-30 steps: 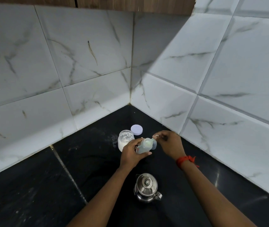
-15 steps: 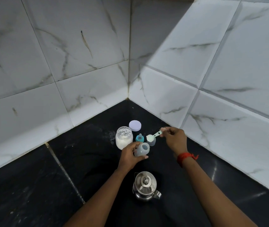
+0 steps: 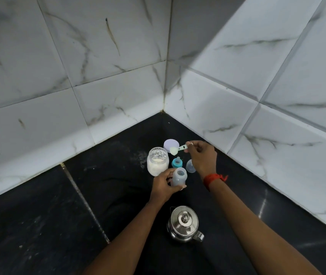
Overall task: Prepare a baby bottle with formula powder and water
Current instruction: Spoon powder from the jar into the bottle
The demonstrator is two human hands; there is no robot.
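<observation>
You are working with two hands, the left hand (image 3: 164, 187) and the right hand (image 3: 202, 157). You are facing one baby bottle (image 3: 179, 178), one powder jar (image 3: 157, 161), one round lid (image 3: 169, 144), one scoop (image 3: 178, 149), one teal nipple (image 3: 177, 162), one clear cap (image 3: 189, 167) and one steel kettle (image 3: 183, 223).

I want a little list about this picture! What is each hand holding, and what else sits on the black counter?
left hand: grips the small clear plastic baby bottle, open-topped
right hand: pinches the pale green plastic scoop, white powder in it
jar: clear glass jar of white powder, lid off, beside the bottle
lid: round pale lilac lid, behind the jar
nipple: teal-ringed nipple, on the black counter
cap: clear dome cap, partly behind right hand
kettle: shiny steel kettle, lidded, nearest the person
</observation>
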